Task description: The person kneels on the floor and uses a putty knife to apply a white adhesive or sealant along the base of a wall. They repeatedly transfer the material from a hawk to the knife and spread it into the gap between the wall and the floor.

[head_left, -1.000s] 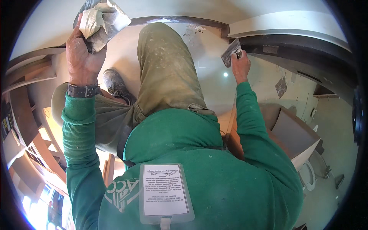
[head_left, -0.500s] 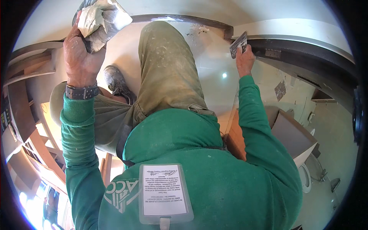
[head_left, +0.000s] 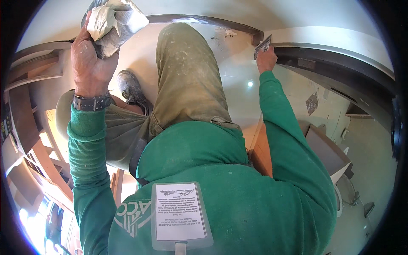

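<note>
My left hand (head_left: pixel 91 66) is raised at the upper left, wrapped round a metal plate (head_left: pixel 134 19) smeared with putty. A thick off-white lump of putty (head_left: pixel 101 23) sits on it, close to my fingers. On the right, further out, my right hand (head_left: pixel 266 60) grips a putty knife (head_left: pixel 262 46). Its blade is up beside the corner where the dark door frame (head_left: pixel 293 53) meets the pale wall (head_left: pixel 323 36). Whether the blade touches the wall or the frame I cannot tell. My fingers partly hide the knife's handle.
My bent knee (head_left: pixel 185 55) and shoe (head_left: pixel 131 87) are between my arms. Wooden shelving (head_left: pixel 46 165) stands at the left. To the right are a box-like cabinet (head_left: pixel 327 151) and a dark patch (head_left: pixel 312 103) on the floor. Debris (head_left: pixel 229 33) lies near the dark baseboard (head_left: pixel 204 19).
My right hand with the putty knife has shifted a little to the left, and the blade has turned more upright. The left hand and its putty have hardly moved.
</note>
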The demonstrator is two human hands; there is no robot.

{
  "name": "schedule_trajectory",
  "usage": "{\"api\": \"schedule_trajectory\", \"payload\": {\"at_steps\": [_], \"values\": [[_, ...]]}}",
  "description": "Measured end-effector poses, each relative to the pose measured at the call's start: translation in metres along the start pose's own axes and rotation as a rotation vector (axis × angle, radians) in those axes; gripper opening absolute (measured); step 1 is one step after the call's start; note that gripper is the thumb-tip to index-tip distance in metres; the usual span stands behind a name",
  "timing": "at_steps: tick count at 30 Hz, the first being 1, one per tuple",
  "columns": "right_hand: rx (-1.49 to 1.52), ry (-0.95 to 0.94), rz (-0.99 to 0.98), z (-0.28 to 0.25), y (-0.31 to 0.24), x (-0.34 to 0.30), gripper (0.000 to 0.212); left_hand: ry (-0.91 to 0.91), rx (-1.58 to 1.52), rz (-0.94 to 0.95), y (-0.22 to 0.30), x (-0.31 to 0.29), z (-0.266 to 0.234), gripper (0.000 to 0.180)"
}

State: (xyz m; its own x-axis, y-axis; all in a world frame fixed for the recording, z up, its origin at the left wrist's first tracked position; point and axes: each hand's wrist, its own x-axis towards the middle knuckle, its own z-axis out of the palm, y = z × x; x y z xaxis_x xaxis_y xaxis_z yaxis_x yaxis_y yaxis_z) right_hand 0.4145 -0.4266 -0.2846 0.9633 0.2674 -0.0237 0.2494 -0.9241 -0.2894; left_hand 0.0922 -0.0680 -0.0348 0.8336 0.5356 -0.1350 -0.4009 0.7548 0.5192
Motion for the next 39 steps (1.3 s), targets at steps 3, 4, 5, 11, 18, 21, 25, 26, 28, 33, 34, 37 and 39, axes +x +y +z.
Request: {"api": "schedule_trajectory", "payload": {"at_steps": [3, 4, 5, 11, 18, 21, 25, 26, 28, 33, 34, 37, 39], "values": [[-0.012, -0.042, 0.048, 0.012, 0.004, 0.006, 0.035, -0.002, 0.011, 0.0, -0.001, 0.0, -0.001, 0.03], [-0.004, -0.049, 0.059, 0.014, 0.002, 0.006, 0.035, 0.002, 0.022, 0.009, -0.002, 0.0, -0.002, 0.03], [0.004, -0.055, 0.071, 0.015, 0.002, 0.006, 0.035, 0.005, 0.032, 0.018, -0.003, -0.001, -0.002, 0.03], [0.004, -0.021, -0.124, 0.004, -0.006, -0.038, 0.024, 0.037, 0.04, 0.024, -0.001, 0.0, -0.002, 0.033], [0.451, 0.024, -0.231, -0.046, -0.045, -0.088, 0.019, 0.007, 0.065, -0.005, -0.017, 0.008, 0.012, 0.032], [0.657, -0.025, -0.224, -0.09, -0.088, -0.096, 0.02, 0.171, 0.194, -0.012, -0.034, 0.007, 0.024, 0.035], [1.213, -0.135, -0.241, -0.141, -0.146, -0.104, 0.022, 0.389, 0.215, 0.02, -0.067, 0.007, 0.044, 0.038], [1.377, -0.17, -0.257, -0.149, -0.156, -0.107, 0.023, 0.397, 0.211, 0.011, -0.071, 0.005, 0.046, 0.039], [1.58, -0.169, -0.289, -0.166, -0.174, -0.115, 0.023, 0.411, 0.145, 0.017, -0.078, -0.001, 0.057, 0.04], [1.026, -0.118, -0.73, -0.208, -0.195, -0.128, 0.024, 0.455, 0.065, 0.068, -0.076, -0.016, 0.074, 0.034], [0.991, -0.144, -0.805, -0.216, -0.203, -0.128, 0.025, 0.452, 0.099, 0.105, -0.074, -0.021, 0.079, 0.036], [0.93, -0.1, -1.068, -0.205, -0.22, -0.119, 0.031, 0.465, 0.42, 0.24, -0.076, -0.031, 0.076, 0.041], [0.841, -0.127, -1.14, -0.198, -0.225, -0.115, 0.045, 0.548, 0.639, 0.372, -0.084, -0.033, 0.058, 0.038]]}}
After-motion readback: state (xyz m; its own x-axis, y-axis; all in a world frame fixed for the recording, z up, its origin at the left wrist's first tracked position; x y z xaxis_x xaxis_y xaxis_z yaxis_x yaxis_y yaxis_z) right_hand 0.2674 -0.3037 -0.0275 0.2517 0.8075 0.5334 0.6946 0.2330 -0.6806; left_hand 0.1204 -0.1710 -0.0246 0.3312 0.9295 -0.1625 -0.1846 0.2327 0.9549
